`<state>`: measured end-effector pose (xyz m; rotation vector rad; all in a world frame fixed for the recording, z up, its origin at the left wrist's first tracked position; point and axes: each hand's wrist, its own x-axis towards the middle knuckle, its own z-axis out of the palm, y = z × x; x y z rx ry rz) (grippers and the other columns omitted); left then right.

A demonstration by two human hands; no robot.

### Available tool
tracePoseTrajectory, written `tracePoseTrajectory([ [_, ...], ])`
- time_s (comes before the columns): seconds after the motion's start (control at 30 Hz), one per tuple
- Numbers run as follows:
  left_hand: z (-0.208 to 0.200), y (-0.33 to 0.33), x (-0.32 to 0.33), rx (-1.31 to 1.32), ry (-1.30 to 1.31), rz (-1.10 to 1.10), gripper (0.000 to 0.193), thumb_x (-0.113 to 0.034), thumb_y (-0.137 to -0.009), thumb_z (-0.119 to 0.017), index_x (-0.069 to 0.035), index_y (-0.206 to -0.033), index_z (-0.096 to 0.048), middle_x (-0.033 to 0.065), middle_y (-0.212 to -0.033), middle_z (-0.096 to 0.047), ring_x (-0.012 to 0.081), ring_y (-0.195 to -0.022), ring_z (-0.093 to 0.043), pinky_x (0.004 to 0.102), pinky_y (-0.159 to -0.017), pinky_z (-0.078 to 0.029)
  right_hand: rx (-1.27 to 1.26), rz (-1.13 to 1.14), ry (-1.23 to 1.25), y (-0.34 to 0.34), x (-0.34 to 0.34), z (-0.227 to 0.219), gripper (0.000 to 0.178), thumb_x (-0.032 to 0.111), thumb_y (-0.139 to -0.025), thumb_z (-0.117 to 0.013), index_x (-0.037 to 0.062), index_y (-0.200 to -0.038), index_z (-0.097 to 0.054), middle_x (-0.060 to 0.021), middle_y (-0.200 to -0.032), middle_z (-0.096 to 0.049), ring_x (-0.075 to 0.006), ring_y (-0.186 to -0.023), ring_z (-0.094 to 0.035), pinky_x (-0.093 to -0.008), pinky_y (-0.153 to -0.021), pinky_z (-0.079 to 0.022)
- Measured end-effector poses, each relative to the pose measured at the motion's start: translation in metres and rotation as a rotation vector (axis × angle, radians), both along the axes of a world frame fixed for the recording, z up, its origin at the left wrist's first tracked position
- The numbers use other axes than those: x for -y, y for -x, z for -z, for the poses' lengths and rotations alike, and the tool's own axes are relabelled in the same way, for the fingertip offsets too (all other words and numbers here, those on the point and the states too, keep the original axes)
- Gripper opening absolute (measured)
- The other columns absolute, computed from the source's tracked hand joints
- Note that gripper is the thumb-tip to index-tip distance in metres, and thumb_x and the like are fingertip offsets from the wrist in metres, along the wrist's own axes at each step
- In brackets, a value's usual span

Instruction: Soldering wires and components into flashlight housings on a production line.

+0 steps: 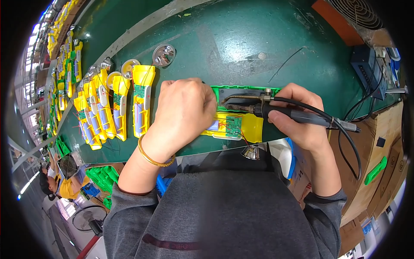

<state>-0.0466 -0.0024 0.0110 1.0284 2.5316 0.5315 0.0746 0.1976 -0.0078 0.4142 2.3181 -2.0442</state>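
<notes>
bare green tabletop (258, 39) lies open beyond my hands toward its far edge, crossed only by a thin black wire (286, 62). toward the left edge, a row of yellow flashlight shells (116, 105) and two silver reflectors (164, 55) block passage. at the right edge, a black box (366, 64) and the soldering iron's cord (351, 142) crowd the way.

Right hand (297, 118) grips soldering iron (280, 111) – left hand (183, 110) steadies yellow torch (241, 127).

Brown cardboard boxes (388, 151) stacked at 3–4 o'clock, rt edge of bench; one has a small black square label (380, 142). White packet w/ blue trim (284, 155) ~5 o'clock. No screens.
</notes>
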Motion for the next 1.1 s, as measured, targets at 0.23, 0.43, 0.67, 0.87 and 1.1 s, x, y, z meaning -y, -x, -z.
tracePoseTrajectory([
  [0.23,0.000,-0.001,0.000,-0.023,0.007,0.006,0.010,-0.007,-0.068,-0.058,-0.002,-0.059,-0.061,0.0138,-0.063,-0.058,0.0328,-0.062,-0.058,0.0420,-0.063,-0.038,-0.028,-0.025,-0.045,0.003,0.000,-0.007,0.017,0.010,-0.070,-0.071,0.0026,-0.075,-0.057,-0.0002,-0.065,-0.056,-0.0053,-0.059,-0.050,-0.0219,-0.053,-0.041],
  [0.43,0.002,-0.001,0.001,-0.027,-0.008,0.008,0.010,-0.007,-0.068,-0.058,-0.003,-0.059,-0.061,0.0131,-0.063,-0.058,0.0323,-0.062,-0.057,0.0416,-0.065,-0.038,-0.088,-0.042,-0.092,-0.002,-0.006,-0.004,0.013,0.005,-0.071,-0.069,0.0019,-0.077,-0.057,-0.0012,-0.066,-0.058,-0.0056,-0.059,-0.052,-0.0209,-0.054,-0.042],
  [0.67,0.001,0.000,0.001,-0.020,0.000,0.006,0.011,-0.008,-0.068,-0.059,-0.003,-0.060,-0.061,0.0128,-0.064,-0.059,0.0322,-0.062,-0.058,0.0415,-0.065,-0.038,-0.010,0.153,0.224,-0.009,-0.011,-0.009,0.016,0.007,-0.070,-0.063,-0.0002,-0.082,-0.054,-0.0055,-0.071,-0.059,-0.0106,-0.064,-0.058,-0.0221,-0.059,-0.047],
  [0.87,0.000,0.000,0.001,-0.028,0.011,0.020,0.006,-0.006,-0.066,-0.065,0.000,-0.066,-0.064,0.0116,-0.062,-0.057,0.0251,-0.054,-0.056,0.0346,-0.054,-0.044,-0.038,0.137,0.169,-0.012,-0.010,-0.004,0.014,-0.002,-0.071,-0.066,0.0005,-0.082,-0.057,-0.0045,-0.070,-0.062,-0.0079,-0.065,-0.058,-0.0208,-0.058,-0.045],
  [1.1,-0.002,-0.002,0.000,-0.040,0.027,0.021,0.006,-0.006,-0.067,-0.066,0.000,-0.069,-0.065,0.0119,-0.063,-0.057,0.0251,-0.055,-0.057,0.0346,-0.054,-0.044,-0.123,0.264,0.326,-0.018,-0.006,-0.002,0.012,-0.004,-0.074,-0.063,-0.0013,-0.084,-0.057,-0.0062,-0.074,-0.062,-0.0104,-0.067,-0.061,-0.0208,-0.061,-0.047],
])
